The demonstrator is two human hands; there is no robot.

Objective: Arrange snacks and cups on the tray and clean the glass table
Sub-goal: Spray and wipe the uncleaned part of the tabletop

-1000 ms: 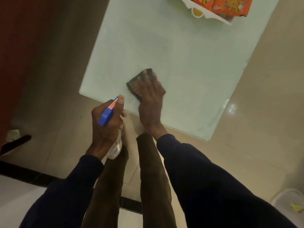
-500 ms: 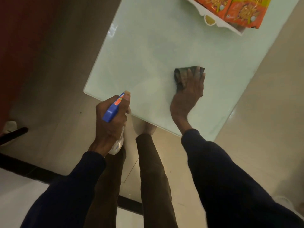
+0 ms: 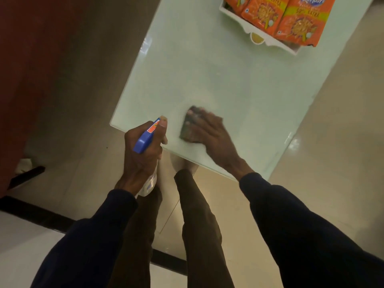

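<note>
Pale glass table (image 3: 218, 84) beneath both hands, white tray (image 3: 268, 41) of orange snack packets (image 3: 299, 23) well beyond the fingertips, right hand (image 3: 214, 138) flat with straight fingers pressing a dark cloth (image 3: 188, 129), left hand (image 3: 143, 150) curled around a spray bottle (image 3: 145, 138), forefinger along its blue head

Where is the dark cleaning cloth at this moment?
In the head view, the dark cloth lies on the glass table by its near edge, under the right hand, just right of the spray bottle in the left hand.
</note>
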